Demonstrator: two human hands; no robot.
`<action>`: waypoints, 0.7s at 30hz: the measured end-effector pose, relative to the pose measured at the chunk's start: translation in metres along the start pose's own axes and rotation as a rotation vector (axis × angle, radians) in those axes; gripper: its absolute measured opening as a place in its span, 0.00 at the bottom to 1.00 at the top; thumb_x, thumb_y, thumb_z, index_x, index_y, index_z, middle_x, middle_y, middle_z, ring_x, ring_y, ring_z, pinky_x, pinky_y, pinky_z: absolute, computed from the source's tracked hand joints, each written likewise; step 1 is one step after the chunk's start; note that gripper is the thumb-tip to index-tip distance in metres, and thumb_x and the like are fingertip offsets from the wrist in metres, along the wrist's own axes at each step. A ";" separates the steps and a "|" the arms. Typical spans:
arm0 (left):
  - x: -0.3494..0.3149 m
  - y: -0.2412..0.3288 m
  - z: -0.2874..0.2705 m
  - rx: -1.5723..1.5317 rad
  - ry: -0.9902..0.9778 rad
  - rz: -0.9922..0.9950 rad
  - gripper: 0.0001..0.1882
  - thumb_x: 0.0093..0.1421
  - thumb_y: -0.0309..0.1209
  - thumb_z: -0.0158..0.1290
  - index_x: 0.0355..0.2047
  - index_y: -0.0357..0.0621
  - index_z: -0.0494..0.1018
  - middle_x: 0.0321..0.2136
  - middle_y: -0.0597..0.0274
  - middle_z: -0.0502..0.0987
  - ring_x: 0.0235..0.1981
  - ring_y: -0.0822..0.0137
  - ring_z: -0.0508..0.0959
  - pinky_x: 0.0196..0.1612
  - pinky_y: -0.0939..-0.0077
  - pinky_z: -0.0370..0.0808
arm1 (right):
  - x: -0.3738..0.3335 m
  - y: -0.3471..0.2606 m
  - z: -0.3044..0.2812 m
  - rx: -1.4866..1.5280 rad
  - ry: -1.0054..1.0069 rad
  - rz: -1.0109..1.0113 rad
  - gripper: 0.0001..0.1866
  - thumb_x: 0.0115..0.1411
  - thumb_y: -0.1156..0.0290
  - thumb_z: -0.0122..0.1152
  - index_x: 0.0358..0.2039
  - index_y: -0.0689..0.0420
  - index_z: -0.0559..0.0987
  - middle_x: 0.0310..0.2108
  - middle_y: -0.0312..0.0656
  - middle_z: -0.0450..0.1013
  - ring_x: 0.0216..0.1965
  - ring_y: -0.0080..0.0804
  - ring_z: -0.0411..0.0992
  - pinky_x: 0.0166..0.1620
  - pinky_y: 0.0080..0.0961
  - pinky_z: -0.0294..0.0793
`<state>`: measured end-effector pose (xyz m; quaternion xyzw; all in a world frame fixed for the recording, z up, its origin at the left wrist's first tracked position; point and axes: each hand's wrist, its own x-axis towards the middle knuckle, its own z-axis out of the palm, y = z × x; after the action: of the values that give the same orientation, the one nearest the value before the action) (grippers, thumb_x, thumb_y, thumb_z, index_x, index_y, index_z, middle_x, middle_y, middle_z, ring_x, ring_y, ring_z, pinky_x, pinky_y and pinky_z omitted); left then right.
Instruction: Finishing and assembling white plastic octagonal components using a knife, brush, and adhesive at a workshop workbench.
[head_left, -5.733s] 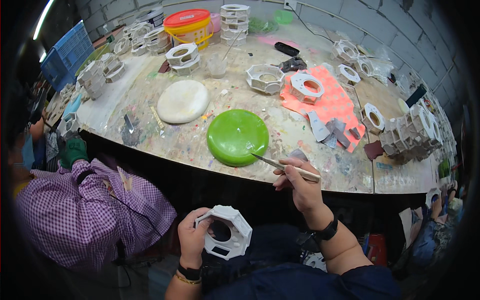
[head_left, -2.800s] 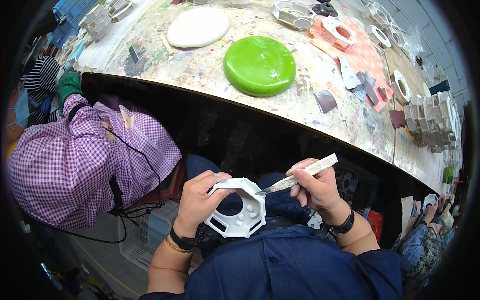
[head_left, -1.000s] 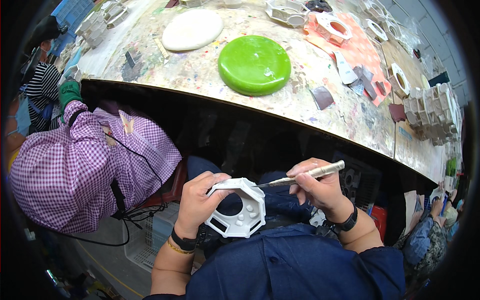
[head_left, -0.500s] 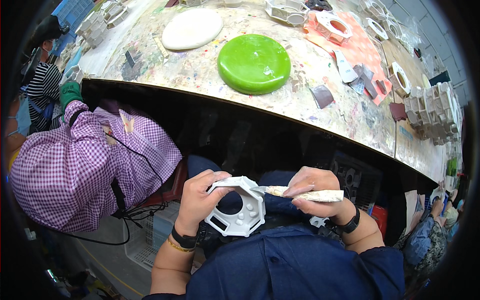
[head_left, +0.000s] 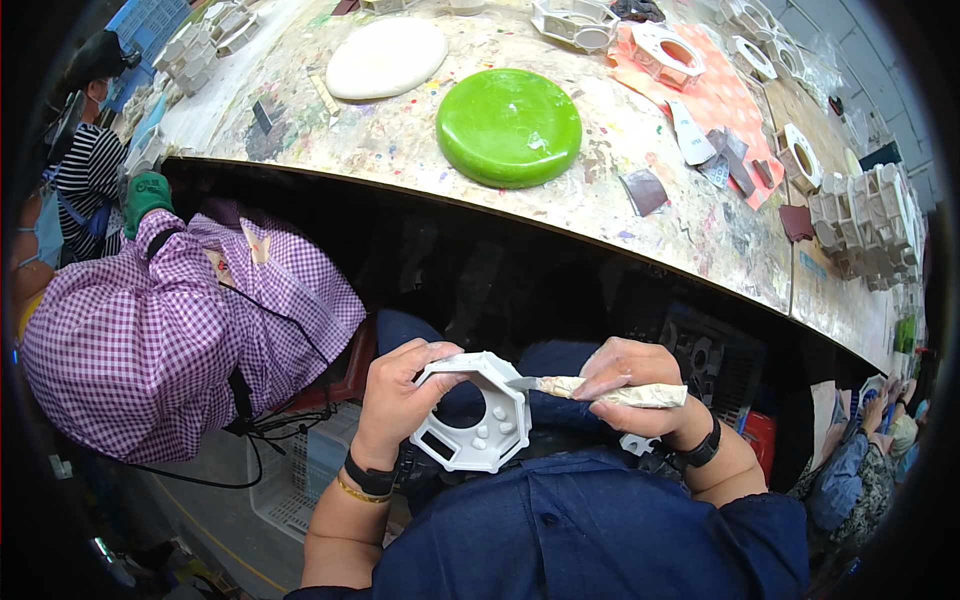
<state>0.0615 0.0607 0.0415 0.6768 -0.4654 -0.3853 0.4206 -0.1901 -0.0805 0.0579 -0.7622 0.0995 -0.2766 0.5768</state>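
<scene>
My left hand [head_left: 405, 392] grips a white octagonal casting [head_left: 507, 430] by its upper left edge, above my lap. The casting has a large round opening, a small rectangular slot and several rounded bumps on its inner face. In my right hand [head_left: 630, 385] is a knife [head_left: 655, 396] whose handle is wrapped in pale, stained material. Its short metal blade points left and meets the casting's upper right rim. My right fingers are closed round the handle. Part of the blade is hard to make out against the white rim.
Ahead stands a paint-spotted table [head_left: 350, 150] with a green round disc [head_left: 510, 128] and a white round disc [head_left: 387, 58]. Sandpaper pieces [head_left: 643, 192] lie to the right, near stacked white castings [head_left: 868, 222]. At left sits a co-worker in a purple checked garment [head_left: 150, 330], beside a pale crate [head_left: 285, 480].
The knife and my right hand have shifted very slightly along the casting's rim. My left hand and the casting stay nearly still. The co-worker's green-gloved hand has moved a little.
</scene>
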 end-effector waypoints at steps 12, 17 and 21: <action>0.000 -0.002 0.000 -0.024 -0.003 -0.036 0.12 0.48 0.22 0.59 0.35 0.36 0.79 0.26 0.59 0.78 0.26 0.70 0.78 0.29 0.81 0.71 | -0.003 0.004 0.002 0.059 -0.004 0.032 0.12 0.46 0.82 0.62 0.34 0.60 0.82 0.32 0.45 0.76 0.33 0.37 0.75 0.38 0.28 0.74; 0.001 -0.002 0.001 -0.052 -0.002 -0.023 0.12 0.48 0.22 0.59 0.35 0.36 0.79 0.25 0.60 0.78 0.25 0.70 0.77 0.29 0.81 0.70 | -0.006 0.007 -0.002 0.080 0.006 0.002 0.12 0.46 0.82 0.62 0.34 0.59 0.82 0.33 0.45 0.76 0.34 0.37 0.75 0.38 0.27 0.74; 0.002 0.000 0.001 -0.052 -0.015 -0.039 0.12 0.48 0.22 0.59 0.35 0.36 0.79 0.25 0.60 0.78 0.25 0.71 0.77 0.29 0.81 0.70 | -0.004 0.007 0.000 0.093 0.013 0.048 0.12 0.46 0.82 0.62 0.34 0.59 0.82 0.33 0.45 0.76 0.34 0.37 0.75 0.38 0.27 0.74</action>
<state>0.0618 0.0585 0.0406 0.6716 -0.4449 -0.4103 0.4273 -0.1922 -0.0803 0.0504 -0.7303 0.1083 -0.2719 0.6173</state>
